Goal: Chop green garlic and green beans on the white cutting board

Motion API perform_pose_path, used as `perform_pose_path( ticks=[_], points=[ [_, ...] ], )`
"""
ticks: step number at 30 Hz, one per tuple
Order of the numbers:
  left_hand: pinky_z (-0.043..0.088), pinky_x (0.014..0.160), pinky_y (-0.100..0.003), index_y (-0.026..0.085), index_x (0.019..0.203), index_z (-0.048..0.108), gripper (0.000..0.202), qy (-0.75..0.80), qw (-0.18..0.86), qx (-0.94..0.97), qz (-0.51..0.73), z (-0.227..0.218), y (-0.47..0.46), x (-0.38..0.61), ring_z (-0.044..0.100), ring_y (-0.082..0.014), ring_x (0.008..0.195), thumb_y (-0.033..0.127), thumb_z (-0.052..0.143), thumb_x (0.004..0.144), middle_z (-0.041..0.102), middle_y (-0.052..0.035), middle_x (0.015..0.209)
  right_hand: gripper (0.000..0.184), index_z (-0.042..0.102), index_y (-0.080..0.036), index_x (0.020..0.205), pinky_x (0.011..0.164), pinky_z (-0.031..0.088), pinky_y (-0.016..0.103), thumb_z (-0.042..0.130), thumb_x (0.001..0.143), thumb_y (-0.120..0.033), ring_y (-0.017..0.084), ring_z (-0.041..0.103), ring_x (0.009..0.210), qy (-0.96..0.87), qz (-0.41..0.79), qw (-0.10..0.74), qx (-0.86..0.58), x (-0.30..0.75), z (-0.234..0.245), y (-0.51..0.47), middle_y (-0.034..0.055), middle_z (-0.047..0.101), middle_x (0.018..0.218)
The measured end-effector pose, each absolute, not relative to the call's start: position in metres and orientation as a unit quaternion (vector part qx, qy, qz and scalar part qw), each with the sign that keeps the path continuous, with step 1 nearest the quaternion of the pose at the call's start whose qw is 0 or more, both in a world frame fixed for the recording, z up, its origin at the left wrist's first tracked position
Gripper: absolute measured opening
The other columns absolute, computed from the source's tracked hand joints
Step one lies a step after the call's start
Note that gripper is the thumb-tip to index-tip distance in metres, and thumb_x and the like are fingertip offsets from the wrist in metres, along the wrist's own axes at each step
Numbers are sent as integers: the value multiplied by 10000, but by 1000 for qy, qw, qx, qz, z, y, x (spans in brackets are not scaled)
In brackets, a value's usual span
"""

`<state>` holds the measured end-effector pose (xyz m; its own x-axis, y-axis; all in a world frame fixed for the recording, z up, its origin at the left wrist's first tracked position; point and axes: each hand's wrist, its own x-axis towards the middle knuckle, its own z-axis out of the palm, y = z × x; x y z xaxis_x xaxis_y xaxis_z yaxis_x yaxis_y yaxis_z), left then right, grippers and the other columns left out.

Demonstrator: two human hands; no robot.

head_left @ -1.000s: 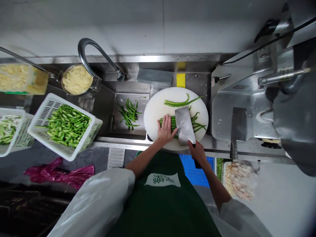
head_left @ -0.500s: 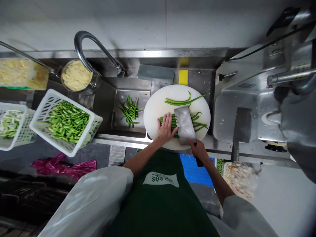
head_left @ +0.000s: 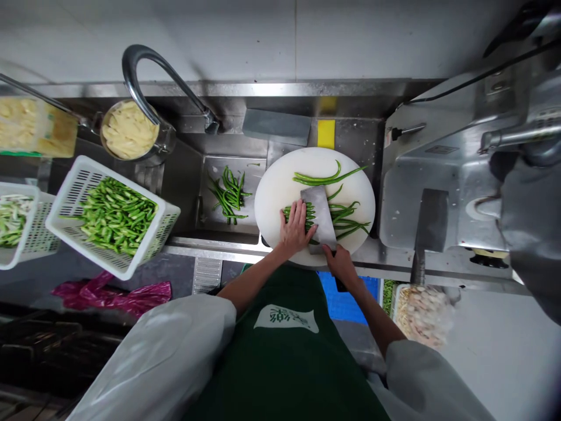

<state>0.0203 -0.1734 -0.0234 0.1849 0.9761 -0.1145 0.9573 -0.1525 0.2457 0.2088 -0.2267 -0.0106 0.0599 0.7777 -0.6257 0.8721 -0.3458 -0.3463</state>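
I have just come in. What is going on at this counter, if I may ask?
A person in a green apron has a bunch of long green peppers on a white board. The left hand presses on the bunch, while the right hand grips a cleaver, its blade across the peppers. Other long peppers lie apart toward the board's far edge. Whole ones also lie in the sink, and a white basket holds short green pieces.

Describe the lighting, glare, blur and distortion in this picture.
Head view: glare streaks the steel ledge, a soft shadow marks the wall beside the faucet, and the lower left falls dark. Also head view: cleaver, left hand and right hand look fairly crisp, while wide-angle distortion seems to stretch the sleeves.
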Motion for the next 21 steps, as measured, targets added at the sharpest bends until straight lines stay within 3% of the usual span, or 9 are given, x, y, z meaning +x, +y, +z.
perform_pose_path(
  ticks=[12, 17, 21],
  points=[
    [66, 1280, -607, 69, 1624, 227, 719, 608, 138, 780, 50, -29, -177, 11, 141, -283, 1593, 505, 259, 1053, 264, -162, 1676, 476, 682, -45, 1097, 776, 450, 308, 454, 1045, -459, 304, 716, 970, 578, -342, 41, 740, 169, -1, -215, 249, 749, 1015],
    [69, 1262, -646, 141, 1526, 431, 570, 587, 142, 795, 55, -26, -187, -4, 196, -312, 1576, 438, 299, 1057, 411, -135, 1618, 462, 690, -90, 1037, 775, 454, 323, 437, 1019, -475, 312, 708, 943, 593, -324, -25, 737, 216, 9, -220, 224, 750, 961],
    [202, 1239, -601, 165, 1467, 471, 499, 609, 139, 772, 120, -13, -168, 1, 285, -314, 1534, 412, 331, 1056, 487, -151, 1548, 551, 695, -111, 989, 757, 473, 349, 420, 977, -589, 320, 696, 906, 529, -308, -101, 784, 266, 22, -233, 214, 742, 901]
  ],
)
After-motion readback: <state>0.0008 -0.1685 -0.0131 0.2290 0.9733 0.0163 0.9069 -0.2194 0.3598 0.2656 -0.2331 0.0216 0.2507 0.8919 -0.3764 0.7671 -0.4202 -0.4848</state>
